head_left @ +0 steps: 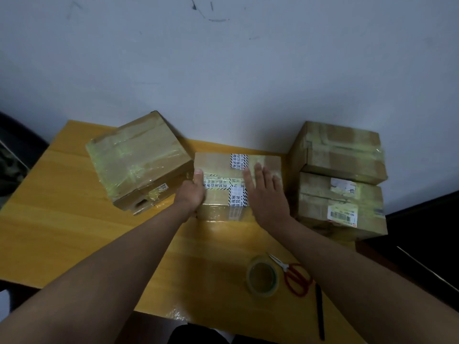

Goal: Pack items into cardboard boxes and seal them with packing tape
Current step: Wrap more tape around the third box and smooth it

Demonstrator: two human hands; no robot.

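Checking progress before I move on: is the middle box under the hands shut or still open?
Shut. The middle box has its flaps flat and taped across; both hands rest on top.

Dim room, yellow wooden table [74,219] against wall.
Pale grey-white wall [223,70] fills 12 o'clock, scuffed with dark marks. Dark furniture [422,232] at 3 o'clock; dark shape at 9 o'clock. Light low.

Yellow table [74,219], brown boxes [139,160], red-handled scissors [295,279], black-striped white tape [239,161]
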